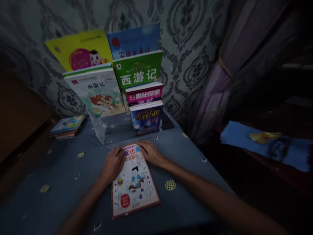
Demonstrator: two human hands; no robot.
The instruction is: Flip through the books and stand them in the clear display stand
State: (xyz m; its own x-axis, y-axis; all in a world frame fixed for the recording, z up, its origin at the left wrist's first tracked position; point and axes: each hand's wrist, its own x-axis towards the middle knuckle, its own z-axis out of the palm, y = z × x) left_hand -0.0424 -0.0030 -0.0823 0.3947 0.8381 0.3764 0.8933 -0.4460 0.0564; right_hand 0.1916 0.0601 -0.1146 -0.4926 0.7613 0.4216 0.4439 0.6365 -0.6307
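At the upper sides of the book, the left hand and right hand lie half open, touching it.

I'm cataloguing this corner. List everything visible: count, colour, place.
tablecloth: one, blue-grey, centre
flat book: one, white with reddish border, front centre
stand: one, transparent, behind flat book
standing books: at least six, yellow, blue, green, white, magenta, dark blue, upper centre
stacked books: several, mixed, left of stand
dark slab: one, black, right of standing books
wallpaper: one, grey patterned, behind
curtain: one, lilac, right
blue sheet: one, light blue, far right
yellow item: one, yellow, on blue sheet
brown panel: one, brown, far left
forearms: two, bare, bottom
left grip: one, bare, flat book's upper left
right grip: one, bare, flat book's upper right
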